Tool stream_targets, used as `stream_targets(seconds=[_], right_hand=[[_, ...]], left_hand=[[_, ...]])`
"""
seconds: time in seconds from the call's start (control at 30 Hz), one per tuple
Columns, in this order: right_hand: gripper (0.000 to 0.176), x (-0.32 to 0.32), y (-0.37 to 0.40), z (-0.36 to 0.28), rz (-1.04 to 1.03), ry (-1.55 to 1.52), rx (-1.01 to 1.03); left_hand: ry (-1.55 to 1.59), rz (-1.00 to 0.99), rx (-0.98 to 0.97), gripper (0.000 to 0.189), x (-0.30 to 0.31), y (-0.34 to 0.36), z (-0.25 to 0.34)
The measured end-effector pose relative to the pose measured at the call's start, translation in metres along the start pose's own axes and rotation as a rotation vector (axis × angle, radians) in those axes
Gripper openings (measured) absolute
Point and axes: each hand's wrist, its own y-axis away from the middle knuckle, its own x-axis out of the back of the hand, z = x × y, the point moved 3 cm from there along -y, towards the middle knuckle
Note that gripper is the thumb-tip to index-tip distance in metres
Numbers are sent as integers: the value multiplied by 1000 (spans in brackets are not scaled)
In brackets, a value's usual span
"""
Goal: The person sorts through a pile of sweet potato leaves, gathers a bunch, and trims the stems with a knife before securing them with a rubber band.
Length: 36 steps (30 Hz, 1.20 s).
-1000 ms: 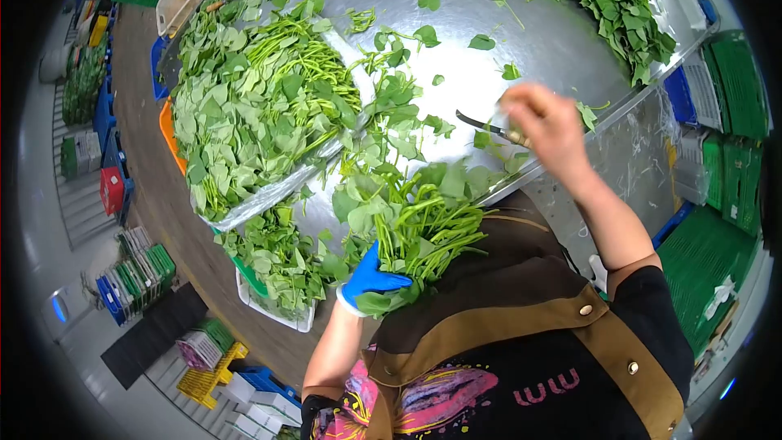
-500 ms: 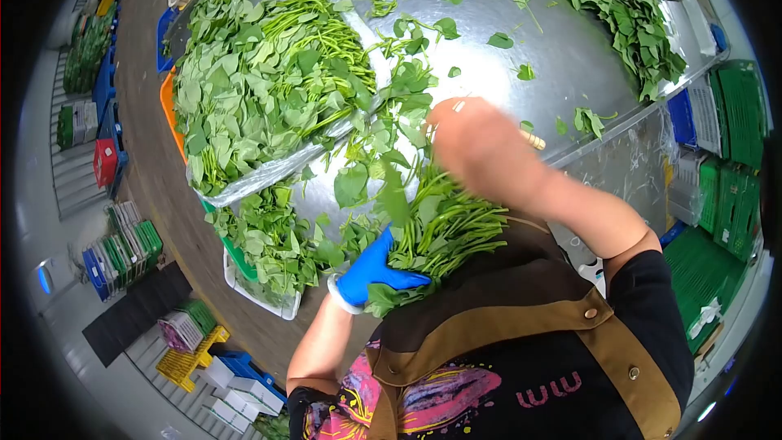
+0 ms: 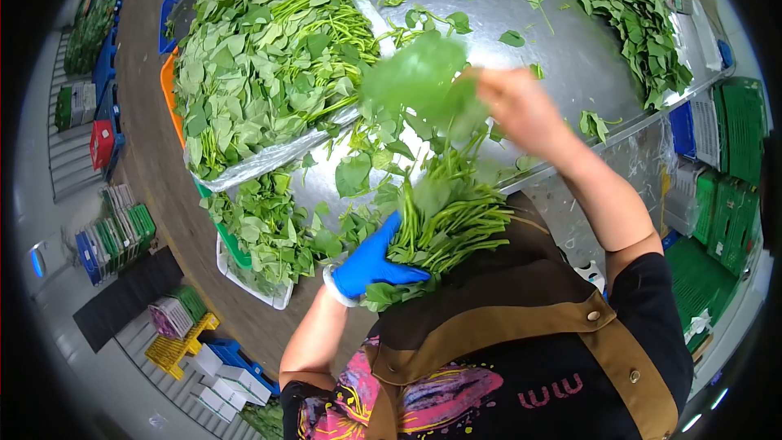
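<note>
My left hand [image 3: 376,265], in a blue glove, is wrapped round a thick bunch of leafy greens [image 3: 456,224] held against my apron, with the cut stems towards the right. Over the metal table, my bare right hand [image 3: 521,110] pinches a leafy green sprig [image 3: 423,73], whose leaves are smeared by motion. Loose leaves [image 3: 353,175] lie on the table between my hands and the large heap of greens [image 3: 252,73] at the left. That heap sits partly on clear plastic sheeting [image 3: 273,161].
The metal table [image 3: 562,57] carries another pile of greens [image 3: 623,20] at the far right and scattered leaves. Crates, one white [image 3: 252,277], stand at its left edge. Stacked green crates [image 3: 737,130] line the right. A yellow pallet [image 3: 179,346] is on the lower left.
My right hand has moved up and right from beside the bunch, and a leafy sprig now shows in its fingers. My left hand keeps its hold on the bunch, almost in place.
</note>
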Motion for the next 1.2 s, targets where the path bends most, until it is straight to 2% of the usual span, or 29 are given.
stream_targets(seconds=[0.03, 0.13, 0.17, 0.27, 0.3, 0.37, 0.43, 0.47, 0.5, 0.6, 0.73, 0.77, 0.87, 0.93, 0.97, 1.07, 1.1, 1.17, 1.2], right_hand=[[14, 10, -9, 16, 158, -89, 121], [19, 22, -18, 32, 122, 564, 24], [29, 17, -15, 27, 136, 719, 234], [38, 2, -3, 21, 106, 510, 206], [45, -2, -2, 23, -76, 207, 118], [40, -20, 12, 19, -319, -52, -53], [33, -30, 23, 22, -510, -104, -79], [29, -35, 27, 30, -579, -20, -21], [25, -37, 32, 36, -650, 65, 35], [14, 23, 8, 65, 206, -5, -210], [14, -1, 11, 37, -103, -183, 22], [16, -15, 12, 28, -239, -41, 64], [19, -43, 13, 17, -424, 273, 312], [19, -32, 8, 7, -277, 94, 480], [20, -23, 7, 2, -205, 6, 560], [28, 24, 1, 21, 311, -503, 4], [27, 30, -1, 34, 325, -393, 23], [27, 35, -5, 59, 355, -176, 64], [29, 24, 2, 54, 208, -218, 53]], left_hand=[[-44, 3, -52, 94, 1, -1, -2], [-250, 10, -163, 99, 5, -2, -1], [-330, 13, -197, 100, 6, -3, 0], [-250, 10, -175, 102, 6, -3, 1], [-275, 11, -197, 102, 6, -3, 2], [-331, 7, -236, 103, 7, -5, 3], [-173, 13, -195, 105, 7, -3, 0], [-99, 13, -171, 105, 8, -4, -1], [-159, -17, -144, 108, 12, -6, -1], [-99, 28, -297, 98, 26, -3, -30], [-23, 44, -253, 97, 21, -3, -25], [-23, 39, -216, 97, 17, -5, -18], [-50, 33, -152, 98, 13, -8, -4], [-98, 39, -174, 99, 18, -8, -6], [-4, 37, -99, 101, 19, -6, -9], [-158, 17, -286, 103, 32, -7, -22], [-14, 2, -225, 105, 36, -6, -29], [19, 35, -274, 105, 46, -8, -45], [58, 62, -239, 105, 50, -7, -52]])
